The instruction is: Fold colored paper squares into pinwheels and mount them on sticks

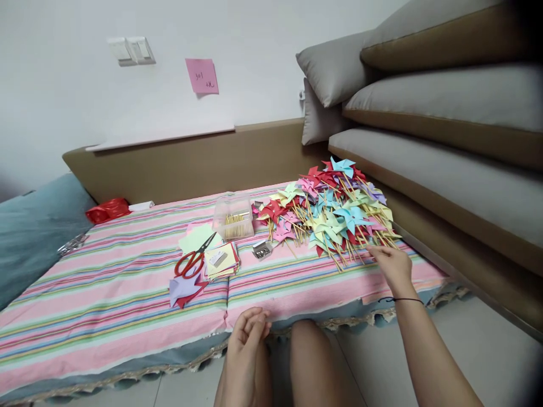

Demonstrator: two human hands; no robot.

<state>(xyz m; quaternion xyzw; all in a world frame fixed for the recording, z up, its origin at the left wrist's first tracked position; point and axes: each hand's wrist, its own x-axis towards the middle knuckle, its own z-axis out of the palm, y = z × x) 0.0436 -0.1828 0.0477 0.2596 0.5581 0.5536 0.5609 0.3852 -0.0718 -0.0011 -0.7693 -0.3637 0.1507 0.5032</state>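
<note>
My right hand (390, 264) reaches to the near edge of a heap of paper pinwheels on thin sticks. Its thumb and fingers pinch the lower end of the stick of a light blue pinwheel (354, 216). Yellow pinwheels (328, 227), red pinwheels (271, 211) and pink pinwheels lie around it, overlapping. Over my lap, by the bed's front edge, my left hand (248, 336) is loosely curled, thumb against the fingers; whatever they may hold is hidden. Farther in lie red-handled scissors (190, 263), stacked paper squares (221, 261) and purple cut paper (184, 287).
A clear plastic box (233, 220) holds short sticks. Beside it is a small open box of metal pieces (262, 250). A striped cloth (114, 277) covers the bed. Grey cushions (441, 104) are stacked at right; a red plastic bag (108, 211) lies far left.
</note>
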